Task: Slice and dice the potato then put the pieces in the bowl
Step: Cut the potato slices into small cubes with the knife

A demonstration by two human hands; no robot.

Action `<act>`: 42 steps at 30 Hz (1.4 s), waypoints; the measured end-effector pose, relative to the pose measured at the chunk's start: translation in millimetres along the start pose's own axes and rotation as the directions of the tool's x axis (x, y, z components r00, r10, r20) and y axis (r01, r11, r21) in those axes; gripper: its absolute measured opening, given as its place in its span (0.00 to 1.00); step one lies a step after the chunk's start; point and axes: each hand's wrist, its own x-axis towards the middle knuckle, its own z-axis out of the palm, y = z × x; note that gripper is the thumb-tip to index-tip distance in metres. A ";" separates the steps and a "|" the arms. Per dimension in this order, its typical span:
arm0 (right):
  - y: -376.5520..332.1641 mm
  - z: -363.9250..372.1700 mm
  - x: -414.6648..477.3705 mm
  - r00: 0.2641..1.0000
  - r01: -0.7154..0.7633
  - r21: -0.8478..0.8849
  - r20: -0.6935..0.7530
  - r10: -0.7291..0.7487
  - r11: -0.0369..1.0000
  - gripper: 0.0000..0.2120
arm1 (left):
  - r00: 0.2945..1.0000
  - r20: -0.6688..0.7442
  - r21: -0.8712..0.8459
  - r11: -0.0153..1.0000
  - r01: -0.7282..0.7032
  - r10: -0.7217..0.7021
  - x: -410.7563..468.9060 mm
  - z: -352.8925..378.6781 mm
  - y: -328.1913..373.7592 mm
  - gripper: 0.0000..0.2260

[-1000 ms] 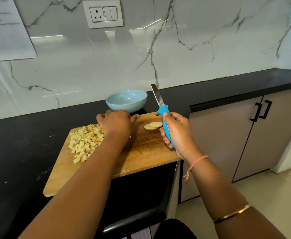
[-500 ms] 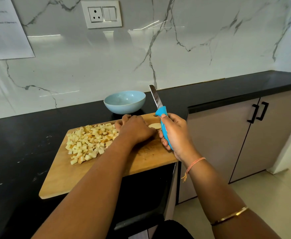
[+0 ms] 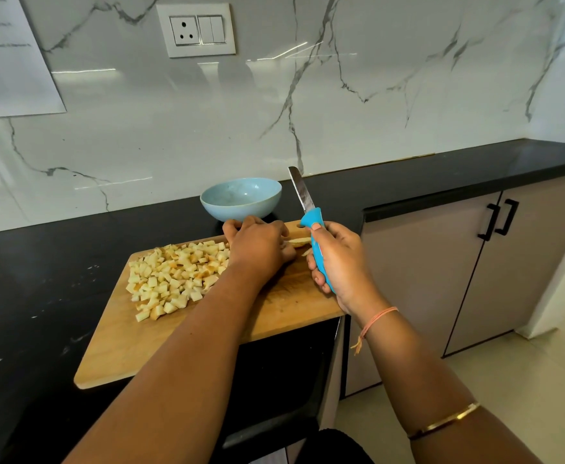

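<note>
Few potato slices [image 3: 299,242] left to dice
Left hand [image 3: 257,251] covers them, grip hidden; right hand [image 3: 339,262] clasps knife [image 3: 309,214] blade-up alongside. Stack flat, cut clear of knuckles; cubes [image 3: 174,276] left of it, bowl [image 3: 241,209] beyond

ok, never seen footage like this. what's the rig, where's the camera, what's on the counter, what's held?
No machine here: a person works with bare hands. One wide-angle camera worn on the head looks forward and down, so both forearms reach in from the bottom. On the black counter lies a wooden board with a pile of potato dice and some slices. A blue bowl stands behind the board and looks empty. The right hand grips a blue-handled knife, blade pointing up and away. The left hand lies palm down at the slices; whether it grips them is hidden.
</note>
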 end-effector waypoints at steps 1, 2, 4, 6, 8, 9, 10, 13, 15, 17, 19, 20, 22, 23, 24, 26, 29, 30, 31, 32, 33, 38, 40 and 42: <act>0.2 0.0 0.2 1.000 0.002 -0.001 0.000 -0.002 1.000 0.14 | 1.000 -0.005 -0.010 1.000 -0.001 0.000 -0.2 0.5 -1.5 0.13; 0.3 0.0 0.2 1.000 0.005 -0.002 0.001 -0.005 1.000 0.14 | 1.000 -0.009 -0.022 1.000 0.002 -0.002 -0.6 0.8 -3.2 0.12; 0.4 0.0 -0.2 1.000 0.008 -0.002 0.004 -0.008 1.000 0.13 | 1.000 -0.021 -0.038 0.999 0.011 -0.011 -1.3 1.1 -5.8 0.12; 0.4 -0.2 -0.6 1.000 0.011 -0.002 0.007 -0.011 1.000 0.13 | 0.999 -0.037 -0.029 0.999 0.017 -0.018 -2.4 0.4 -5.8 0.11; 0.5 0.0 -0.4 1.000 0.013 -0.005 0.007 -0.013 1.000 0.12 | 0.999 -0.049 -0.013 1.000 0.023 -0.023 -3.4 -0.3 -4.6 0.09; 0.7 0.1 -0.2 1.000 0.013 -0.005 0.006 -0.013 1.000 0.12 | 0.998 -0.055 -0.008 1.000 0.028 -0.028 -3.9 -0.7 -4.2 0.09; 0.7 0.2 0.1 1.000 0.012 -0.005 0.005 -0.012 1.000 0.11 | 0.998 -0.057 -0.006 0.999 0.034 -0.034 -4.4 -1.4 -4.4 0.08; 0.6 -0.2 0.4 1.000 0.009 0.005 0.010 -0.009 1.000 0.10 | 0.997 -0.057 -0.025 0.998 0.055 -0.057 -7.2 -5.8 -6.2 0.09; 0.6 -0.2 0.5 1.000 0.008 0.015 0.012 -0.008 1.000 0.10 | 0.995 -0.073 -0.068 0.995 0.070 -0.075 -10.0 -10.4 -7.8 0.10; 0.8 0.0 0.9 1.000 0.004 0.007 0.005 -0.004 1.000 0.11 | 0.992 -0.077 -0.132 0.987 0.088 -0.099 -13.1 -14.9 -8.5 0.10; 1.1 0.1 1.5 1.000 0.003 -0.007 -0.003 -0.003 1.000 0.12 | 0.987 -0.076 -0.203 0.971 0.123 -0.141 -15.3 -18.7 -8.6 0.11; 1.3 0.1 1.6 1.000 0.002 -0.013 -0.004 -0.002 1.000 0.13 | 0.982 -0.070 -0.233 0.960 0.154 -0.174 -16.3 -20.9 -8.8 0.12; 1.4 0.4 1.7 1.000 0.002 -0.028 -0.001 -0.002 1.000 0.13 | 0.969 -0.027 -0.226 0.946 0.233 -0.245 -18.2 -24.9 -10.0 0.12; 1.3 0.8 1.8 1.000 0.001 -0.041 0.002 -0.001 0.999 0.14 | 0.961 0.009 -0.181 0.944 0.274 -0.277 -19.4 -26.2 -10.4 0.11; 0.9 1.5 1.5 1.000 0.000 -0.058 0.006 0.000 0.998 0.14 | 0.950 0.046 -0.123 0.942 0.313 -0.310 -21.2 -26.9 -10.9 0.10; -0.4 3.6 0.5 1.000 0.002 -0.103 0.013 -0.001 0.995 0.14 | 0.925 0.076 -0.035 0.926 0.375 -0.371 -24.5 -27.5 -12.0 0.07; -3.6 6.0 -2.0 0.999 0.025 -0.173 0.026 -0.021 0.985 0.13 | 0.902 0.071 0.004 0.905 0.426 -0.425 -26.8 -28.7 -12.4 0.07; -4.3 6.3 -2.3 0.999 0.023 -0.191 0.030 -0.018 0.981 0.13 | 0.897 0.076 0.000 0.899 0.437 -0.436 -27.0 -29.5 -12.6 0.08; -4.9 6.6 -2.2 0.999 0.016 -0.209 0.032 -0.009 0.978 0.13 | 0.895 0.082 -0.013 0.897 0.442 -0.439 -27.2 -30.3 -12.8 0.08; -5.6 7.3 -1.7 1.000 0.005 -0.231 0.030 0.002 0.973 0.13 | 0.897 0.088 -0.033 0.898 0.438 -0.434 -27.6 -30.8 -13.3 0.08; -6.3 8.2 -1.2 1.000 -0.007 -0.259 0.025 0.013 0.966 0.13 | 0.901 0.095 -0.052 0.902 0.429 -0.423 -28.3 -31.3 -13.5 0.07; -8.1 21.9 0.7 1.000 -0.002 -0.431 0.022 0.013 0.902 0.17 | 0.913 0.173 -0.077 0.919 0.386 -0.369 -32.0 -35.2 -13.6 0.02; -5.2 29.8 4.5 1.000 0.012 -0.497 -0.015 -0.022 0.868 0.13 | 0.905 0.231 -0.089 0.919 0.384 -0.356 -31.6 -36.7 -14.3 0.03; -1.3 36.7 10.6 0.996 0.013 -0.510 -0.065 -0.054 0.860 0.12 | 0.902 0.255 -0.117 0.915 0.385 -0.347 -30.6 -36.3 -17.0 0.04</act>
